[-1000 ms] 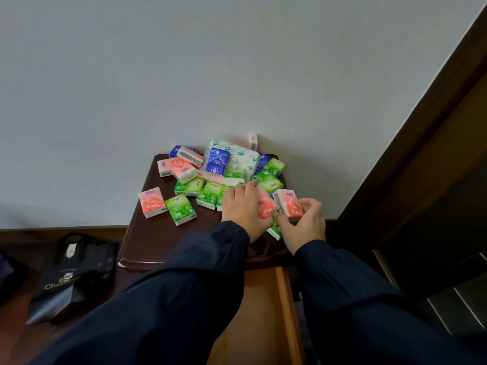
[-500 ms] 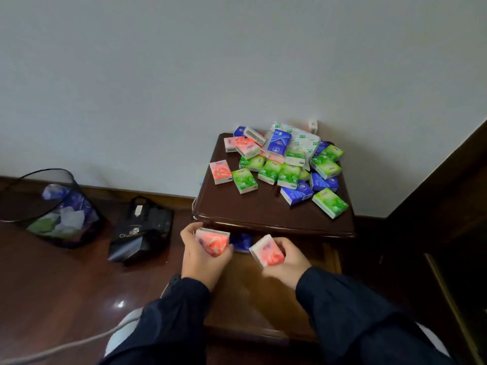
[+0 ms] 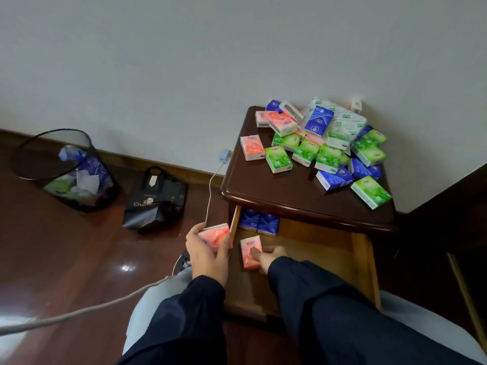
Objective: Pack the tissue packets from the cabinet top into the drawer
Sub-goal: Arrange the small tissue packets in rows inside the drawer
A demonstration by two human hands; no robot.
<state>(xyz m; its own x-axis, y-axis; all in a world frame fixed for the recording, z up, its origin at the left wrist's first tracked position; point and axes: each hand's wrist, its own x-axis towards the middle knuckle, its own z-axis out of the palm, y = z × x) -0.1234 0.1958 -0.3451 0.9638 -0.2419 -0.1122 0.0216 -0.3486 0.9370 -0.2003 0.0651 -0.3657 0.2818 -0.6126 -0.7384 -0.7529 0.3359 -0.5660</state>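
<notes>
Pink packet [image 3: 250,251] lies lengthwise front-to-back in drawer [image 3: 359,255], under right hand [image 3: 268,255].

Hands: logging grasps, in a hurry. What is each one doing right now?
Left hand: grips a pink packet beside the drawer.
Right hand: holds a pink packet inside the drawer.

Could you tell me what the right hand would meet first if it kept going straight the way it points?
Probably the drawer's left wall, since the right hand points left; depth is unclear.
</notes>
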